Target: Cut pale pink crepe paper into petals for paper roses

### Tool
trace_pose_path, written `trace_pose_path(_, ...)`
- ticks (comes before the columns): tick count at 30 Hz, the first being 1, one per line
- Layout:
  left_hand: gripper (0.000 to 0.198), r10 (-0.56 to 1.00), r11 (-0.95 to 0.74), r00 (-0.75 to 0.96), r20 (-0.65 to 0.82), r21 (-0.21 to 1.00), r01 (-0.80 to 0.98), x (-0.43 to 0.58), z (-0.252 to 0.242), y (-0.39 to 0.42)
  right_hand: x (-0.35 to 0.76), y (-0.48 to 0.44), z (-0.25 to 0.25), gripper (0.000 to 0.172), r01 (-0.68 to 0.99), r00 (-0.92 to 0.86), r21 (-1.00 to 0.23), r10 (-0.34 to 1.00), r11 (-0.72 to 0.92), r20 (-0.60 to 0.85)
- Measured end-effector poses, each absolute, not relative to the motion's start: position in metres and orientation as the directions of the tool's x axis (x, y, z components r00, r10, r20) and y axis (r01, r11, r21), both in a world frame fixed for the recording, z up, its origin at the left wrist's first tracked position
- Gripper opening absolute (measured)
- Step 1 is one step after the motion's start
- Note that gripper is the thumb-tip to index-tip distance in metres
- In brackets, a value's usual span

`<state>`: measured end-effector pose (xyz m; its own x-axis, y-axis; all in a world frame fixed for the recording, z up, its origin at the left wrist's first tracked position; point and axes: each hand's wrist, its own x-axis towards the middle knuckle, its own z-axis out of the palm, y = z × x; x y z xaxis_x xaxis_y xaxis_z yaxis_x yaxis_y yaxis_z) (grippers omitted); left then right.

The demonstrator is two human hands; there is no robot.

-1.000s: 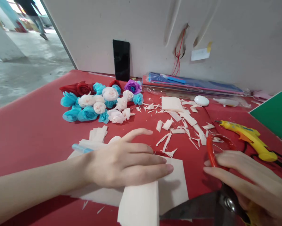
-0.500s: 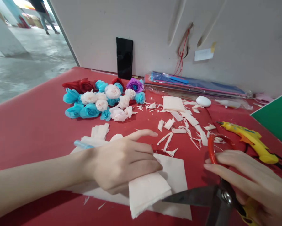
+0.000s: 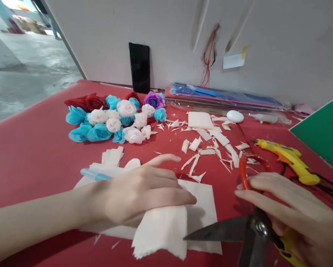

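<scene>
My left hand (image 3: 146,193) is closed on a folded stack of cream paper (image 3: 163,231), with the index finger stretched out to the right. The stack's lower edge looks uneven. Under it lies a larger cream sheet (image 3: 205,193). My right hand (image 3: 296,211) grips scissors (image 3: 238,230) with red and yellow handles. Their blades are spread apart, and one tip is at the right edge of the stack. Partly behind my left wrist lie a light blue pen-like stick (image 3: 95,174) and more cream paper pieces (image 3: 112,156).
Paper flowers (image 3: 113,118) in blue, white, red and purple lie at the back left. Paper scraps (image 3: 207,148) cover the middle. A yellow glue gun (image 3: 290,159) with a cord lies right. A phone (image 3: 140,68) leans on the panel beside wrapped sheets (image 3: 224,96).
The folded paper has turned in my left hand, so its lower edge now faces me more. The scissors stay spread beside it. The whole view has shifted slightly.
</scene>
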<state>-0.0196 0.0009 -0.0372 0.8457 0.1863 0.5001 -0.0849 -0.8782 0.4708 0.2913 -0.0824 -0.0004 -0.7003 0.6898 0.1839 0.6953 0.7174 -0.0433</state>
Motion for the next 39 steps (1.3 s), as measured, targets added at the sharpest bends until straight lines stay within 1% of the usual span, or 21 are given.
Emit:
trace_pose_path(3,0.035,0.192,-0.853,0.857,0.479,0.513,-0.096,-0.019,-0.033,0.000,0.291,-0.082,0.000,0.062,0.697,-0.695,-0.050,0.691,0.715,0.197)
trace_pose_path(6,0.032,0.201,-0.845,0.873,0.444,0.530,-0.075,-0.018,-0.027,0.000,0.290,-0.082,0.001,0.058,0.701,-0.691,-0.025,0.687,0.713,0.224)
trace_pose_path(9,0.033,0.200,-0.846,0.891,0.408,0.530,-0.053,-0.018,-0.026,0.000,0.288,-0.082,0.002,0.058,0.703,-0.695,-0.002,0.687,0.711,0.213)
trace_pose_path(13,0.034,0.192,-0.856,0.846,0.498,0.506,-0.104,-0.018,-0.031,0.000,0.285,-0.083,0.002,0.061,0.707,-0.693,0.009,0.691,0.707,0.206)
trace_pose_path(14,0.033,0.192,-0.855,0.847,0.496,0.509,-0.104,-0.019,-0.030,0.000,0.284,-0.083,0.002,0.061,0.706,-0.694,0.010,0.690,0.708,0.207)
trace_pose_path(20,0.032,0.207,-0.848,0.897,0.391,0.528,-0.034,-0.019,-0.015,-0.002,0.280,-0.085,-0.002,0.062,0.711,-0.675,-0.055,0.703,0.701,0.224)
trace_pose_path(24,0.030,0.202,-0.837,0.867,0.456,0.540,-0.089,-0.018,-0.024,-0.001,0.277,-0.085,-0.004,0.061,0.696,-0.683,-0.053,0.683,0.716,0.259)
trace_pose_path(29,0.029,0.184,-0.868,0.847,0.498,0.488,-0.098,-0.018,-0.035,0.000,0.279,-0.084,-0.004,0.060,0.688,-0.689,-0.039,0.670,0.724,0.277)
trace_pose_path(35,0.029,0.193,-0.862,0.850,0.490,0.498,-0.091,-0.019,-0.036,0.000,0.281,-0.086,-0.007,0.062,0.686,-0.696,-0.059,0.678,0.725,0.237)
trace_pose_path(39,0.028,0.184,-0.841,0.846,0.500,0.526,-0.128,-0.017,-0.028,0.000,0.280,-0.084,-0.008,0.059,0.674,-0.710,-0.023,0.657,0.738,0.253)
